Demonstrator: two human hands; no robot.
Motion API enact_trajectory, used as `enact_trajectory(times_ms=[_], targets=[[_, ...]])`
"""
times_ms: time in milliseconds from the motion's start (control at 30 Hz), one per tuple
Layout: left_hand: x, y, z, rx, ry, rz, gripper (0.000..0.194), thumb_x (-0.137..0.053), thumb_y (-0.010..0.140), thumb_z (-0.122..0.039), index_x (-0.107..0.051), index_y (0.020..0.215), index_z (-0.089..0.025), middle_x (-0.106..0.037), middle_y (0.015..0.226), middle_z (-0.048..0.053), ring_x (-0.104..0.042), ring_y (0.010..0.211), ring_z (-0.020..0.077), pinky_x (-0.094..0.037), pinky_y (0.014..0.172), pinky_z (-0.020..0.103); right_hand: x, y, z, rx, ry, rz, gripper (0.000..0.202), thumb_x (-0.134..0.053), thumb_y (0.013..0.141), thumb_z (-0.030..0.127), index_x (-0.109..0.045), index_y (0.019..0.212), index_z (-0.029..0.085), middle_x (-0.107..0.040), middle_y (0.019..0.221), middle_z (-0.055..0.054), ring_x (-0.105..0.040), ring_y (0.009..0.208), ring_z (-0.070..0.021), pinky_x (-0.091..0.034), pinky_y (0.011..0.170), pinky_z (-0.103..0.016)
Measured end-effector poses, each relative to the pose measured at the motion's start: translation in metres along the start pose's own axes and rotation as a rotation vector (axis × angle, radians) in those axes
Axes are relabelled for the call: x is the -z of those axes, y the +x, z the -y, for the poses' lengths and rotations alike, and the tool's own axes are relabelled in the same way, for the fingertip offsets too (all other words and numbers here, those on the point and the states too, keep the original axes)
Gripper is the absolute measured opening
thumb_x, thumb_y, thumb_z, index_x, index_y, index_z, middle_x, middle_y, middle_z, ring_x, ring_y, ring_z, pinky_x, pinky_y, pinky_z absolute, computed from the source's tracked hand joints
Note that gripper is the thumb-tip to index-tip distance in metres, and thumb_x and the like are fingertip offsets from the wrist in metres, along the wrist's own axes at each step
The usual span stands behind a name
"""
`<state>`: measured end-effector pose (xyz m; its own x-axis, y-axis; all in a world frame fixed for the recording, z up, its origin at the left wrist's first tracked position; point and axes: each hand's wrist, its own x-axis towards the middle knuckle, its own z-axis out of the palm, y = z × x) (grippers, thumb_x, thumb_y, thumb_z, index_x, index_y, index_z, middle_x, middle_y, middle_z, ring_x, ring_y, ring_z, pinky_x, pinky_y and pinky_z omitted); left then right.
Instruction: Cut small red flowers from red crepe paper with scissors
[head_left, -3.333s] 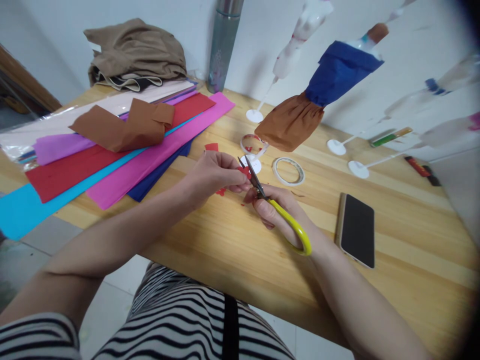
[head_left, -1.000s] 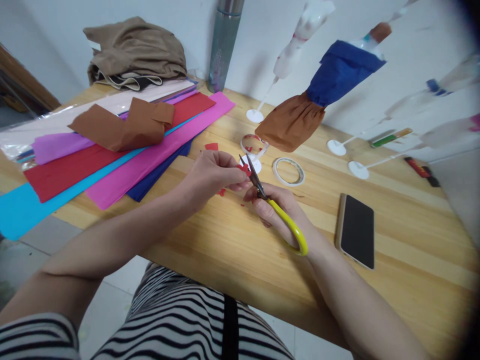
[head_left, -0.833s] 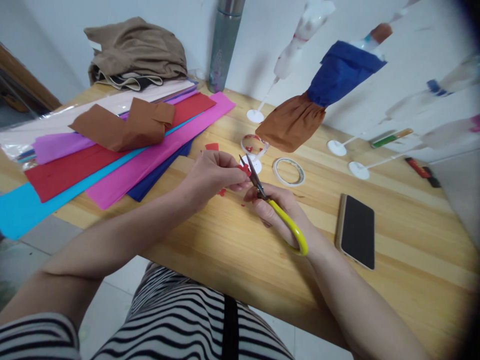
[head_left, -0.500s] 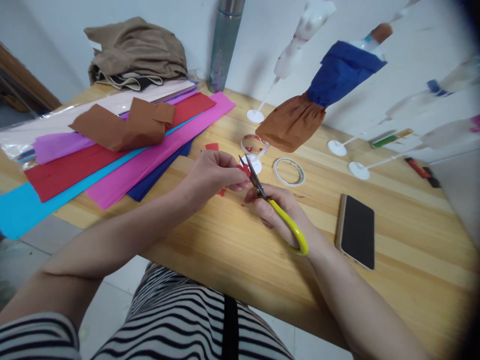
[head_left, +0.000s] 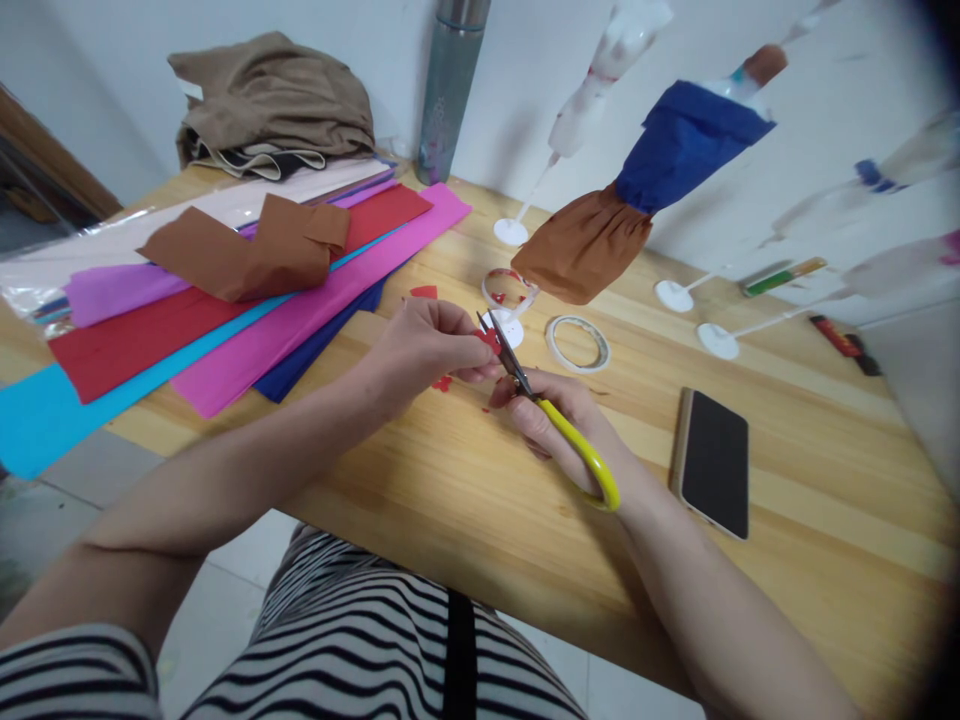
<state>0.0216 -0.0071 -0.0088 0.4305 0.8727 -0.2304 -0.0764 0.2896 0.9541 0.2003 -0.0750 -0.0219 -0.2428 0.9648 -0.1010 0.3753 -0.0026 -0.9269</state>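
Observation:
My left hand (head_left: 431, 345) pinches a small piece of red paper (head_left: 489, 340) between thumb and fingers. Yellow-handled scissors (head_left: 577, 440) are in my right hand (head_left: 559, 415), with the blades slightly apart and pointing up and left at the red paper. The two hands nearly meet above the wooden table (head_left: 420, 490). Red scraps (head_left: 443, 383) lie below my left hand, and another red piece (head_left: 424, 292) is just behind it. My fingers cover part of the paper, so its full shape is hidden.
Several coloured paper sheets (head_left: 247, 345) and a brown piece (head_left: 247, 250) lie at left. Tape rolls (head_left: 577, 344) sit behind my hands. A mannequin in blue and brown paper (head_left: 645, 190) stands behind, with a flask (head_left: 450, 95) at the wall and a phone (head_left: 712, 462) at right.
The scissor blades have opened slightly wider at the red paper. Both hands stay almost in place, and the other things on the table have not moved.

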Motion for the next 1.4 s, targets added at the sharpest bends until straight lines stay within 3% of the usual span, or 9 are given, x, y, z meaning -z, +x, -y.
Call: enact_trajectory(times_ms=[300,567,833,1067,1233,1400], targets=[[0.006,0.004,-0.003,-0.018,0.061,0.07,0.021,-0.075,0.065,-0.012,-0.059,0.054,-0.014,-0.069,0.061,0.006,-0.059,0.055,0.014,-0.046,0.059,0.029,0.0,-0.001,0.004,-0.012,0.014,0.006,0.052,-0.062,0.084,0.074,-0.051,0.069,0.026,-0.04,0.055,0.003,-0.032,0.048,-0.0129,-0.023,0.044,-0.031],[0.011,0.005,-0.005,0.003,0.082,0.084,0.015,-0.077,0.065,-0.013,-0.065,0.055,-0.013,-0.072,0.063,0.008,-0.065,0.061,0.0182,-0.053,0.062,0.031,-0.001,0.0,0.005,-0.016,0.022,0.011,0.05,-0.066,0.083,0.068,-0.053,0.07,0.022,-0.038,0.055,0.006,-0.031,0.048,-0.0099,-0.023,0.043,-0.027],[0.013,0.007,-0.003,-0.008,0.033,0.139,0.011,-0.076,0.062,-0.016,-0.067,0.057,-0.013,-0.073,0.063,0.007,-0.066,0.057,0.0149,-0.053,0.058,0.026,0.0,-0.002,0.001,0.011,0.027,0.03,0.051,-0.06,0.087,0.069,-0.052,0.071,0.021,-0.038,0.056,0.006,-0.031,0.047,-0.0089,-0.025,0.042,-0.027],[0.014,0.006,-0.006,-0.033,-0.038,0.105,0.014,-0.077,0.063,-0.014,-0.065,0.059,-0.013,-0.074,0.064,0.006,-0.069,0.061,0.0149,-0.055,0.062,0.025,0.008,-0.006,-0.012,0.012,0.141,0.056,0.052,-0.058,0.089,0.071,-0.065,0.093,0.019,-0.048,0.065,0.003,-0.041,0.048,-0.0104,-0.037,0.045,-0.026],[0.014,0.005,-0.009,-0.015,-0.085,0.087,0.01,-0.074,0.067,-0.009,-0.065,0.064,-0.01,-0.076,0.069,0.007,-0.071,0.066,0.0148,-0.054,0.066,0.025,0.016,-0.008,-0.012,-0.046,0.106,0.036,0.052,-0.063,0.086,0.07,-0.071,0.091,0.019,-0.049,0.063,0.002,-0.039,0.047,-0.01,-0.032,0.042,-0.025],[0.01,0.001,-0.015,-0.025,-0.08,0.022,0.014,-0.071,0.067,-0.005,-0.062,0.058,-0.011,-0.073,0.063,0.005,-0.068,0.062,0.0123,-0.053,0.065,0.024,0.03,-0.007,0.0,-0.02,0.014,-0.018,0.045,-0.078,0.076,0.065,-0.077,0.087,0.021,-0.057,0.065,-0.002,-0.044,0.057,-0.0148,-0.037,0.05,-0.03]])
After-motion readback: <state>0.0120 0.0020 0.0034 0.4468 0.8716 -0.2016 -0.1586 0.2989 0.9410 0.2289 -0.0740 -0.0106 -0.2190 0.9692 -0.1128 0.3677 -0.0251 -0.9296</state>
